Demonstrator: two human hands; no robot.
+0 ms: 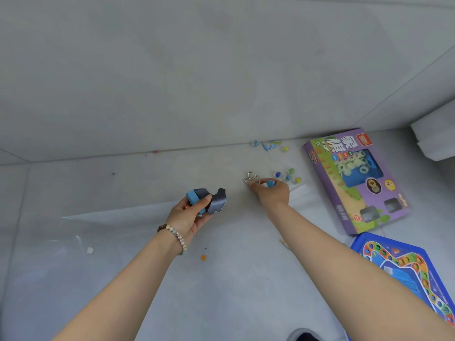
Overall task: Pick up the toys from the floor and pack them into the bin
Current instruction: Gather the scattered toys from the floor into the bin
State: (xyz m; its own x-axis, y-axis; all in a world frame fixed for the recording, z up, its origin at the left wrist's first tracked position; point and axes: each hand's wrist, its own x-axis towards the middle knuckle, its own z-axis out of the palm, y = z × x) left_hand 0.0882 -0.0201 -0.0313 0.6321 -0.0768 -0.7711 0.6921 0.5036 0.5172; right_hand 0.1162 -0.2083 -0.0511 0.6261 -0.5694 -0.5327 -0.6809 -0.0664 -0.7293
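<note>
My left hand (194, 212) grips a blue block (193, 196) together with a dark grey puzzle-shaped piece (216, 200), held a little above the floor. My right hand (273, 193) reaches forward and pinches a silver wire puzzle (251, 177) on the floor; a small blue and orange piece (270, 183) sits tucked in the same fingers. Several glass marbles (288, 175) lie just right of that hand. More marbles (254, 143) and a light blue toy (269, 145) rest by the wall. No bin is in view.
A purple board-game box (344, 212) lies flat at the right, with a blue game board (403, 264) in front of it. A white object (433, 136) stands at the right edge. An orange bit (203, 257) and a white scrap (90, 250) lie on the floor.
</note>
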